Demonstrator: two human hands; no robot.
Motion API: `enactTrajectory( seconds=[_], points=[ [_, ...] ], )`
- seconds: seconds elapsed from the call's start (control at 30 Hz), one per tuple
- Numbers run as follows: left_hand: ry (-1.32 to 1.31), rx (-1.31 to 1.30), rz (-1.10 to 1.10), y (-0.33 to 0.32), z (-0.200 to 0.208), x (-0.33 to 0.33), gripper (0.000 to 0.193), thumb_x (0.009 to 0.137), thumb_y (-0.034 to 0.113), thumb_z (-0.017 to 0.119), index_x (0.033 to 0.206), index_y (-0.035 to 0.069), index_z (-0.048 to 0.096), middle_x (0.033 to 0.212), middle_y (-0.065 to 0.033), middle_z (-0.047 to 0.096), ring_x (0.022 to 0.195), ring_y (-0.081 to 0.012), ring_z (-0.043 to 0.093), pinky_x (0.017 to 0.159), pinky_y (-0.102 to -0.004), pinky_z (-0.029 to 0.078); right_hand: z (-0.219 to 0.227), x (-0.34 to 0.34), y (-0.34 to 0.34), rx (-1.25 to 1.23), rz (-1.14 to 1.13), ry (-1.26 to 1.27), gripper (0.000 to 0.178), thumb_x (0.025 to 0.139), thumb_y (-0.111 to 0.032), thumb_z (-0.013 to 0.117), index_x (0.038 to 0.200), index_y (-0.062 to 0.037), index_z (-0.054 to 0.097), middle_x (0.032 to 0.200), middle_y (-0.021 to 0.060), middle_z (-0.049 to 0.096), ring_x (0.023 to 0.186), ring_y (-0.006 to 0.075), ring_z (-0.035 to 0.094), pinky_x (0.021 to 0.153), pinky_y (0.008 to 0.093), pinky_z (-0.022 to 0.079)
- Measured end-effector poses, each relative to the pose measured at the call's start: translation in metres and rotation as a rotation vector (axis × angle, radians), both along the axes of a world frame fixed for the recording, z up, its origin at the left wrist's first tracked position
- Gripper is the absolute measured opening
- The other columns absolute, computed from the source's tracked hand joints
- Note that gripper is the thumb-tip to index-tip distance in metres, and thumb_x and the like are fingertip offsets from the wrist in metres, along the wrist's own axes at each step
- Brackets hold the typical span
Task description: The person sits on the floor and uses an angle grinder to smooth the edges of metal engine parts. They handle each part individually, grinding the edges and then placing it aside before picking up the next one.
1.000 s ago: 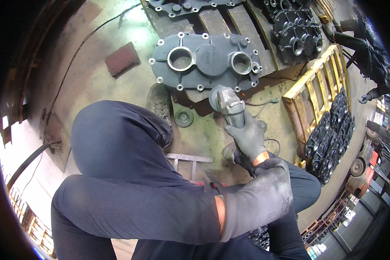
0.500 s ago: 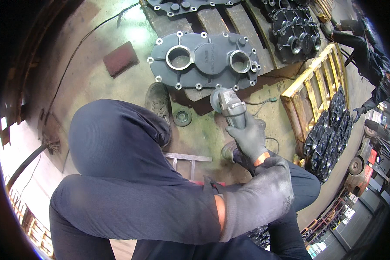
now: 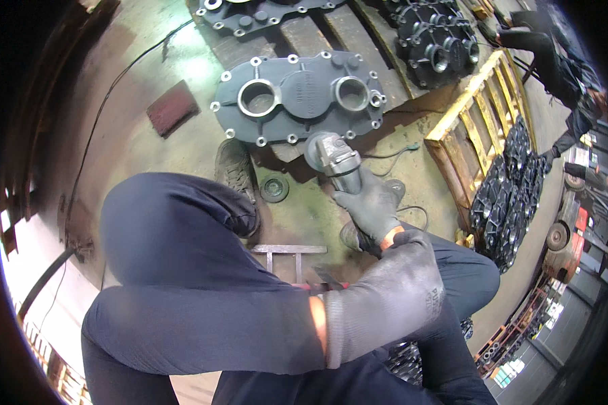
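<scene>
The wooden pallet (image 3: 307, 35) lies beneath the grey housing cover (image 3: 307, 94), which rests face up on it. The angle grinder (image 3: 342, 164) stands at the cover's near edge. On the near side of the cover, the right hand (image 3: 370, 206) is wrapped around the grinder's body; the left hand (image 3: 413, 278) crosses at the right wrist, its hold hidden. The disc (image 3: 313, 152) sits at the cover's rim, contact unconfirmed. Step judged: edge grinding. Next move likely calls for steady disc control along that rim.

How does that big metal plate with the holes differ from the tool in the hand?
The grey metal plate looks much larger than the grinder. The plate lies on wooden boards, while the right hand holds the grinder. The plate is broad and round-ended; the grinder is slim, with a round disc. Both look greyish.
</scene>
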State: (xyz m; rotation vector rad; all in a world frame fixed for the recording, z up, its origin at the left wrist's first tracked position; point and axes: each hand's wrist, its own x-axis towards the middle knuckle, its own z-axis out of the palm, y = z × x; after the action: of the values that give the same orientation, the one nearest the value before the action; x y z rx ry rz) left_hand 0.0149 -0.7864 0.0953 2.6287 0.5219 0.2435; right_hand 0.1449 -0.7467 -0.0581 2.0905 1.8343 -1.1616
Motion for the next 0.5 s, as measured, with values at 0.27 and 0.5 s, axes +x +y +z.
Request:
enactTrajectory(
  seconds=[0.27, 0.5],
  points=[
    [-0.124, -0.095, 0.007, -0.002, -0.004, -0.014, 0.02, 0.086, 0.019, 0.068, 0.093, 0.002, 0.078, 0.086, -0.0101, 0.07, 0.084, -0.0286, 0.071, 0.087, -0.045, 0.059, 0.005, 0.038, -0.029, 0.094, -0.145, 0.047, 0.076, 0.08, -0.036, 0.09, 0.148, -0.0108, 0.065, 0.122, 0.024, 0.079, 0.115, 0.0415, 0.076, 0.102, 0.0475, 0.058],
    [-0.027, -0.053, -0.067, 0.009, 0.004, -0.008, 0.017, 0.085, 0.019, 0.069, 0.088, 0.005, 0.078, 0.08, -0.0074, 0.069, 0.078, -0.0275, 0.071, 0.08, -0.0442, 0.056, -0.006, 0.072, -0.015, 0.094, -0.155, -0.102, 0.064, 0.082, -0.046, 0.087, 0.13, -0.0061, 0.07, 0.118, 0.0221, 0.078, 0.111, 0.0415, 0.075, 0.099, 0.0512, 0.057]
  ],
)
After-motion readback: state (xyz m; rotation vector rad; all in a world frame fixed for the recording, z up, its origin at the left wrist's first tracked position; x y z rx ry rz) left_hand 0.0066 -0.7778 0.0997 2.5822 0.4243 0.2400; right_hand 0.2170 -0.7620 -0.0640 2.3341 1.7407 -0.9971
